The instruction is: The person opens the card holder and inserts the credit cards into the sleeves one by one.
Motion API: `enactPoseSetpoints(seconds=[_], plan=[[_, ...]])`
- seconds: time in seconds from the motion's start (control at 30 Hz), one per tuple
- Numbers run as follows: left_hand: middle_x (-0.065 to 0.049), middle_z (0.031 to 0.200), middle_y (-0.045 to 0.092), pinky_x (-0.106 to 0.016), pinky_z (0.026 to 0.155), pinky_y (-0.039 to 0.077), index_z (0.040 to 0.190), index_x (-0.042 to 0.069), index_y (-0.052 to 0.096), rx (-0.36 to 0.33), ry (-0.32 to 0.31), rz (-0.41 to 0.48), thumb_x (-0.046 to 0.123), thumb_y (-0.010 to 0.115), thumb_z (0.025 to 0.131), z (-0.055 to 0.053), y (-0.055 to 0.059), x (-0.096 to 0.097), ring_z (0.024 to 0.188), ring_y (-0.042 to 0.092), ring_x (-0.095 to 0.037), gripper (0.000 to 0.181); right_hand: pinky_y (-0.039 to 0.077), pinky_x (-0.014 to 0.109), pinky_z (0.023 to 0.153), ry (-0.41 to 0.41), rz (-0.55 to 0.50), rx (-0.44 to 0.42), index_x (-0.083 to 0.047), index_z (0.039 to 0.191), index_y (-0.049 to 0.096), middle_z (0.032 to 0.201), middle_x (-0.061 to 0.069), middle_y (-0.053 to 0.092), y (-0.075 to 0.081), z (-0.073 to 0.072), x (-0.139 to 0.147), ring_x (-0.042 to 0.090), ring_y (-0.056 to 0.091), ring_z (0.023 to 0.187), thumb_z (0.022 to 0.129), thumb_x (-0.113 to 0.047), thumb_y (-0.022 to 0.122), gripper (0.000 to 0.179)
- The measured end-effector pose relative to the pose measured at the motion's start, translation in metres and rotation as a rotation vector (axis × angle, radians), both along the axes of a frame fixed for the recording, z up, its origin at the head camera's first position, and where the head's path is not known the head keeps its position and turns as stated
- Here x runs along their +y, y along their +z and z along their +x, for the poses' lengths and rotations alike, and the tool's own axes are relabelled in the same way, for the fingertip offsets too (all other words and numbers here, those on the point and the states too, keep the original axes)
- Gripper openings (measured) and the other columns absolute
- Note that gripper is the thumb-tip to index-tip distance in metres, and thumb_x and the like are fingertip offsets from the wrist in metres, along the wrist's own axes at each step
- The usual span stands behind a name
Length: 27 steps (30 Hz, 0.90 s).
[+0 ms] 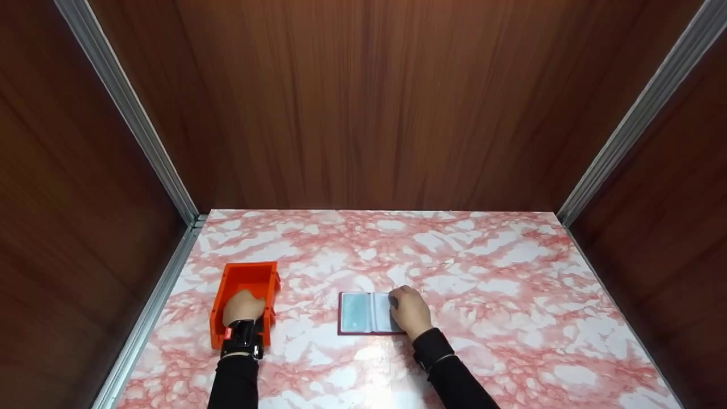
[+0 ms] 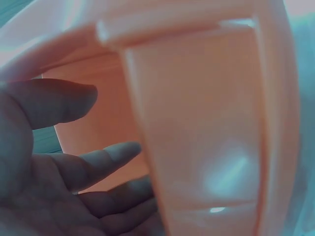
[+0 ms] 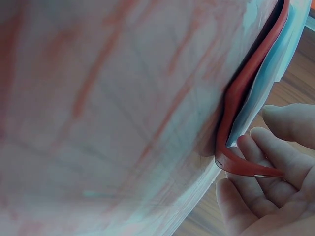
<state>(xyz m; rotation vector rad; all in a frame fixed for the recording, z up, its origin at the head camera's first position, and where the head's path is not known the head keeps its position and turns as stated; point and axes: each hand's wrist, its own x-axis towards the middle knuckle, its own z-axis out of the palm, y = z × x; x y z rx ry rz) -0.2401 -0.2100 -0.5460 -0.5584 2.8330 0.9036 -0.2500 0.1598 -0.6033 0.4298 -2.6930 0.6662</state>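
Note:
A small card holder with a red cover lies spread on the table, clear plastic sleeves showing. My right hand is at its right-hand side. In the right wrist view, one end of the red cover bends up against the fingers of that hand, while the thumb stands apart from them. My left hand reaches into an orange bin. Seen from the left wrist, this hand has its thumb and fingers spread loosely by the bin wall, holding nothing visible.
The pink-and-white marbled tabletop carries the bin on the left and the card holder near the middle. A brown wood-grain panel rises behind it. Side panels with grey metal rails bound the left and right.

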Motion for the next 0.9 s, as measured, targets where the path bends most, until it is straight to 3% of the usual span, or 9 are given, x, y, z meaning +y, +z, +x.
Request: enactPoseSetpoints(seconds=[0.3,0.53,0.67,0.9], plan=[[-0.031,0.104,0.063,-0.051,0.083,0.047,0.101,-0.011,0.062,0.048,-0.006,0.025,0.021,0.053,0.091,-0.0002,-0.0004,-0.0009,0.090,0.061,-0.043,0.034,0.052,0.046,0.080,0.000,0.005,0.016,-0.001,0.095,0.072,0.093,0.014,0.065,-0.0001,-0.0007,-0.0001,0.035,0.064,0.089,0.076,0.001,0.076,0.020],[-0.029,0.103,0.062,-0.048,0.084,0.047,0.108,-0.014,0.061,0.000,-0.022,0.074,0.023,0.052,0.092,0.0000,-0.0005,-0.0038,0.088,0.060,-0.040,0.041,0.052,0.046,0.082,0.000,0.008,0.017,-0.001,0.095,0.071,0.096,0.015,0.065,-0.0015,-0.0014,0.0000,0.036,0.063,0.092,0.074,0.001,0.076,0.022],[-0.026,0.095,0.063,-0.046,0.081,0.048,0.102,-0.012,0.063,-0.026,-0.029,0.093,0.023,0.051,0.091,0.0004,-0.0013,-0.0060,0.084,0.060,-0.038,0.039,0.052,0.047,0.082,-0.004,0.006,0.003,0.000,0.097,0.071,0.097,0.015,0.065,-0.0015,-0.0012,0.0004,0.036,0.063,0.093,0.075,0.001,0.077,0.023],[-0.024,0.094,0.063,-0.049,0.082,0.047,0.099,-0.009,0.066,-0.052,-0.032,0.054,0.025,0.050,0.088,-0.0004,-0.0001,-0.0064,0.087,0.060,-0.040,0.039,0.052,0.047,0.082,-0.007,0.006,-0.024,-0.001,0.099,0.072,0.099,0.015,0.065,-0.0012,-0.0003,0.0000,0.036,0.063,0.094,0.076,0.000,0.077,0.023]])
